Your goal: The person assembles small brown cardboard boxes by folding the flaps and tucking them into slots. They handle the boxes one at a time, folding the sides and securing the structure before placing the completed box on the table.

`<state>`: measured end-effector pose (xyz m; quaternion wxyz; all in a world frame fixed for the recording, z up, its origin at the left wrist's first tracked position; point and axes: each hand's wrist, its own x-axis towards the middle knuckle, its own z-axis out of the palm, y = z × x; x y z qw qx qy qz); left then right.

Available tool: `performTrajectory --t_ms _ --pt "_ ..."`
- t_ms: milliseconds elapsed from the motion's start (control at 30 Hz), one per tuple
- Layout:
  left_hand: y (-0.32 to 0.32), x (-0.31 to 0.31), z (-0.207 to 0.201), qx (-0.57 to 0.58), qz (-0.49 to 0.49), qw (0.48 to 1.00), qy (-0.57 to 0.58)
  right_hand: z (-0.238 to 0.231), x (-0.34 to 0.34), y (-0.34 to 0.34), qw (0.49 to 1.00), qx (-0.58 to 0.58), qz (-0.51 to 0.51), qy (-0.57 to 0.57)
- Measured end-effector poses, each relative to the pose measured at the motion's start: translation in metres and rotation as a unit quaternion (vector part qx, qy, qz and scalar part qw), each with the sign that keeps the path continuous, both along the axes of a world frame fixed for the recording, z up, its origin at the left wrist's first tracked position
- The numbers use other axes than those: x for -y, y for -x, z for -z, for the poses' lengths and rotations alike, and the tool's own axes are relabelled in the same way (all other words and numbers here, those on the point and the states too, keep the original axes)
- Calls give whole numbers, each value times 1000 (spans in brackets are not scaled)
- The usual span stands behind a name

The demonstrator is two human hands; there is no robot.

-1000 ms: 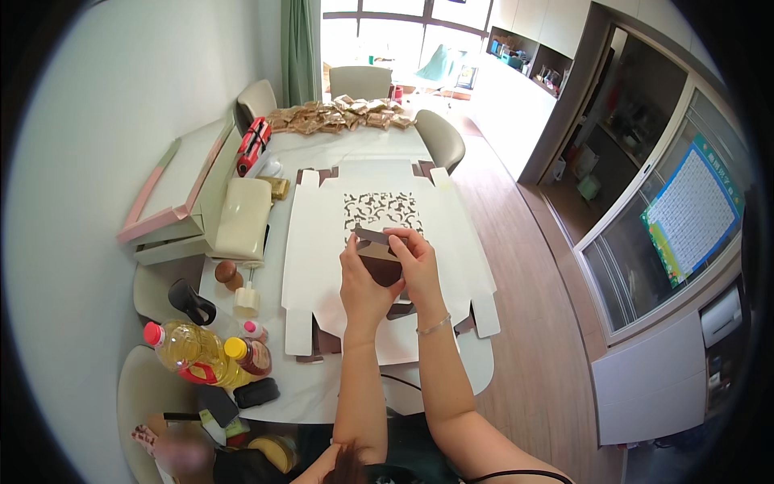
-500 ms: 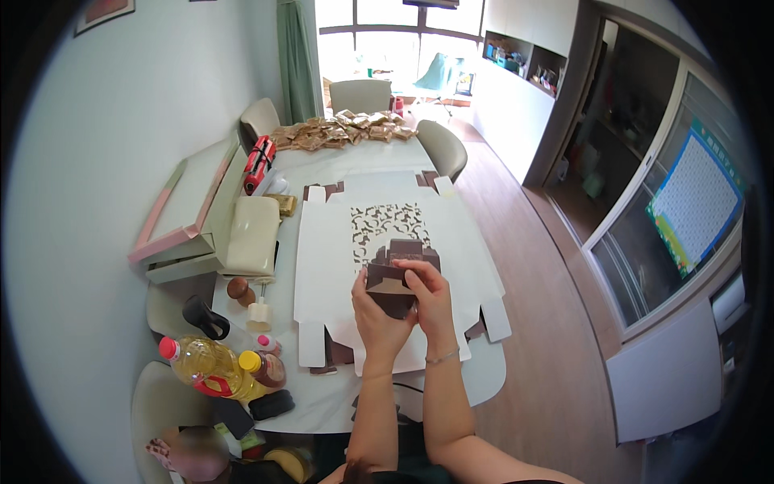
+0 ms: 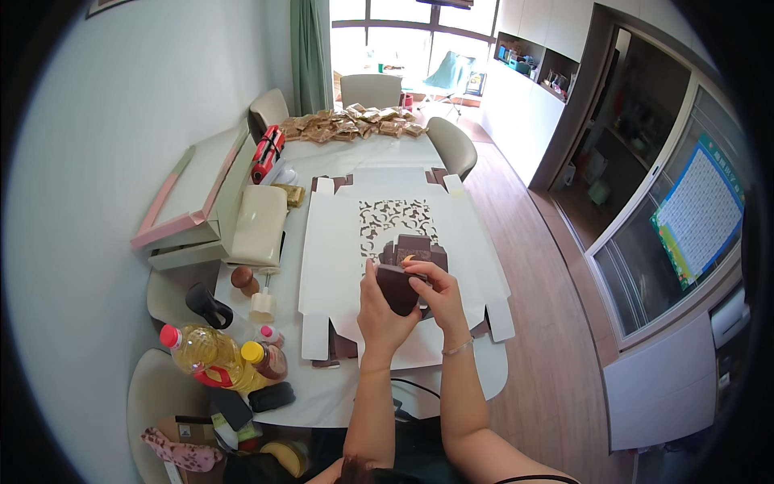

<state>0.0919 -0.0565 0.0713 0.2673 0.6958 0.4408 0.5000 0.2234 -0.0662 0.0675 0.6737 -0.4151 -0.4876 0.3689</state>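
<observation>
A small dark brown cardboard box (image 3: 397, 290) is held up over the table. My left hand (image 3: 382, 323) wraps round its left side and underside, fingers closed on it. My right hand (image 3: 442, 297) pinches the box's upper right edge. Just beyond the fingers lie flat dark brown cardboard pieces (image 3: 415, 244), partly hidden by my hands. Under them spreads a large unfolded white cardboard sheet (image 3: 329, 278) with a cut-out pattern in its middle and dark flaps at its corners.
Small golden packets (image 3: 355, 123) are heaped at the table's far end. Along the left stand an oil bottle (image 3: 205, 355), a yellow-capped jar (image 3: 270, 361), a white pump bottle (image 3: 262, 306), a cream case (image 3: 258, 226) and a pink-edged box (image 3: 189, 202). Chairs surround the table (image 3: 306, 403).
The open top of the small box, whose lighter inside showed before, is now covered by a smooth dark face. My right hand has shifted slightly along its edge. The view has tilted a little.
</observation>
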Motion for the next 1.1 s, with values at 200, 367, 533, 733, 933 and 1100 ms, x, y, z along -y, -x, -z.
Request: performTrajectory --t_ms 200,367,533,733,933,1100 --pt "1 -4 4 -35 2 999 -17 0 -8 5 997 -33 63 28" --pt "7 -6 5 -52 1 998 -26 -2 0 14 998 -10 59 3" --pt "8 -6 6 -67 -5 997 -46 2 2 16 997 -17 72 -2" --pt "7 -8 5 -51 -20 997 -58 3 -2 24 995 13 100 -14" --pt "5 -50 -17 -51 5 995 -89 -17 -38 5 989 110 90 -48" --pt "0 -93 -31 -51 40 991 -117 -36 -72 -8 983 148 86 -62"
